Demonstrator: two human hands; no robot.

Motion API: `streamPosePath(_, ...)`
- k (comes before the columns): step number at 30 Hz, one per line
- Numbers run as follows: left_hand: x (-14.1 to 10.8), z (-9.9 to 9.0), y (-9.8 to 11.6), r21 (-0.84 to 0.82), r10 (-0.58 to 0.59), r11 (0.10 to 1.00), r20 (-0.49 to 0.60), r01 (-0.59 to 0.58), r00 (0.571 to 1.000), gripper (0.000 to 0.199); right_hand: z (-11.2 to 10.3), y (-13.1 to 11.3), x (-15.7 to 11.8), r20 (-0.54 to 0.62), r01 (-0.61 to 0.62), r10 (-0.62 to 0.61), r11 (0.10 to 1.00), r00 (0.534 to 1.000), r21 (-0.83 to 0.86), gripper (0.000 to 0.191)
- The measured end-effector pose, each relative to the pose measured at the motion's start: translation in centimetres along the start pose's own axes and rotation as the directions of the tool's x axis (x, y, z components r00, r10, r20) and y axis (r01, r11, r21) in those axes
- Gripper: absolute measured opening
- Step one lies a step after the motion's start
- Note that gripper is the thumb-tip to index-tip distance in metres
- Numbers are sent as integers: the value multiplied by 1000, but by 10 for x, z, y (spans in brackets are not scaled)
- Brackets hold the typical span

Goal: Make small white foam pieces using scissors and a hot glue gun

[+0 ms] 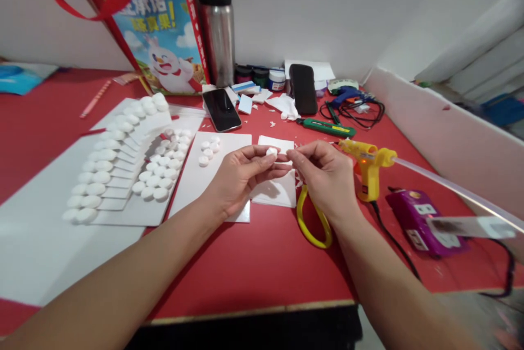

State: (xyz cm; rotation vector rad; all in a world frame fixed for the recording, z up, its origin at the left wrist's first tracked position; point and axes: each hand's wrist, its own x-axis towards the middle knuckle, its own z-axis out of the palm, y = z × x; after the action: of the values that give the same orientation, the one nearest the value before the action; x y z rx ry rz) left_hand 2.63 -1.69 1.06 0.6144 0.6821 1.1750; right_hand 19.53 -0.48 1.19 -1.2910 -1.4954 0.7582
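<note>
A small white piece point(271, 152) is pinched in my left hand point(245, 175), over the gap between two white boards. My right hand point(327, 175) is just right of it, thumb and forefinger pressed together; what they hold, if anything, is too small to make out. Below my hands lies a small white sheet point(273, 195). Left of it, a white board point(190, 191) bears several white round pieces point(203, 160). Farther left, rows of white ovals point(104, 154) and a cluster of white discs point(160, 194) rest on white boards.
Yellow scissor handles point(302, 224) lie under my right wrist. A yellow glue gun point(370, 167) with a clear stick stands right, near a purple box point(426, 219). Behind are a green cutter point(327, 127), two phones point(222, 110), a steel flask point(216, 28) and a printed bag point(164, 39).
</note>
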Motion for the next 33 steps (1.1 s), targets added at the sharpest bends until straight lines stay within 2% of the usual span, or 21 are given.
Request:
streamPosePath(2, 0, 0, 1, 36, 3, 999, -7, -3, 1000, 15, 0, -1, 1, 30, -52, 50, 996, 998, 77, 22)
streamPosePath(4, 1, -2, 4, 142, 41, 989, -15, -39, 999, 18, 1, -2, 1, 74, -112, 103, 984, 992, 135, 26)
streamPosePath(6, 2, -7, 13, 341, 137, 932, -27, -120, 990, 22, 2, -3, 1, 100, -166, 150, 971, 984, 172, 30)
streamPosePath(7, 3, -11, 20, 487, 219, 856, -31, -176, 975, 23, 2, -3, 1, 101, -184, 167, 966, 981, 184, 32)
streamPosePath(8, 3, -15, 29, 645, 317, 726, -9, -237, 949, 21, 2, -2, 1, 98, -192, 176, 963, 979, 190, 34)
streamPosePath(10, 4, -26, 49, 897, 486, 330, 106, -294, 867, 10, 1, 0, 2, 88, -182, 168, 966, 982, 185, 39)
streamPosePath(11, 4, -32, 60, 957, 528, 132, 155, -260, 835, 7, 1, 2, 2, 83, -171, 158, 969, 984, 179, 41)
streamPosePath(12, 4, -38, 69, 979, 534, -19, 180, -201, 826, 6, 1, 3, 3, 80, -161, 149, 971, 986, 175, 41)
streamPosePath(13, 5, -43, 77, 983, 532, -109, 181, -145, 827, 6, 1, 4, 3, 79, -154, 142, 973, 987, 172, 42)
streamPosePath(14, 5, -48, 83, 982, 498, -156, 173, -108, 850, 7, 2, 6, 3, 79, -151, 139, 974, 987, 171, 41)
streamPosePath(16, 7, -55, 88, 978, 404, -184, 163, -94, 900, 11, 3, 7, 2, 88, -158, 144, 972, 986, 175, 41)
streamPosePath(18, 8, -58, 86, 966, 331, -240, 175, -97, 927, 12, 4, 8, 2, 104, -168, 152, 971, 983, 170, 40)
streamPosePath(22, 8, -56, 76, 917, 317, -396, 192, -55, 929, 11, 5, 7, 2, 121, -173, 156, 974, 980, 143, 39)
streamPosePath(29, 5, -56, 71, 851, 287, -524, 144, 29, 947, 12, 6, 5, 3, 132, -200, 184, 972, 974, 122, 41)
streamPosePath(33, 1, -45, 63, 783, 321, -621, 222, 28, 921, 10, 5, 5, 2, 120, -227, 212, 964, 970, 137, 35)
